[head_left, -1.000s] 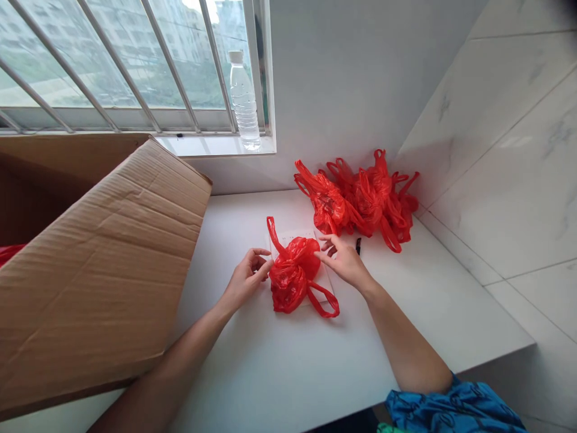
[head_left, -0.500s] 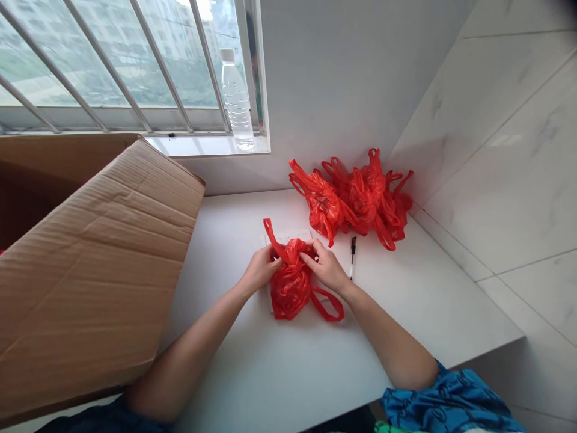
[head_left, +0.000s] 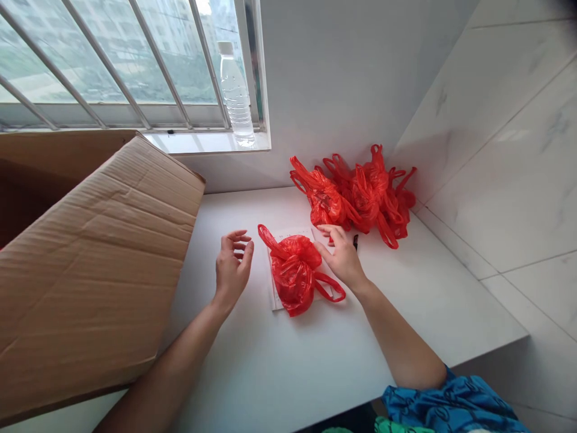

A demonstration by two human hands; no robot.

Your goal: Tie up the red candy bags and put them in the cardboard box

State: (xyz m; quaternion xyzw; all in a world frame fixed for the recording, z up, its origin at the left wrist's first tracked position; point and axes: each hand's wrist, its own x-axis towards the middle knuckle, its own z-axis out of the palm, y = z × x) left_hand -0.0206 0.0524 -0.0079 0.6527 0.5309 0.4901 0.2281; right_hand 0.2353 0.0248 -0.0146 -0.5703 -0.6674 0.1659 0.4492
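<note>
A red plastic bag (head_left: pixel 295 276), gathered and knotted near its top with two loop handles sticking out, rests on a sheet or pad of paper (head_left: pixel 276 300) on the white table (head_left: pixel 252 373). What the bag contains is hidden. To its left, my left hand (head_left: pixel 232 264) is raised clear of it, fingers loosely curled and apart, holding nothing. On the other side, my right hand (head_left: pixel 340 255) hovers by the bag's upper right edge, thumb and fingers spread. Whether its thumb touches the bag I cannot tell. Behind that hand a black pen (head_left: pixel 356 242) is mostly covered.
Several knotted red plastic bags (head_left: pixel 360 195) are heaped against the wall at the back right. A large open cardboard box (head_left: pixel 103 264) takes up the left side. A clear water bottle (head_left: pixel 237 99) stands on the sill of the barred window. Tiled wall (head_left: pixel 509 174) borders the right.
Both hands have let go of the red bag's knot. My left hand has drawn back to the left, my right hand slightly right and up, now covering most of the pen.
</note>
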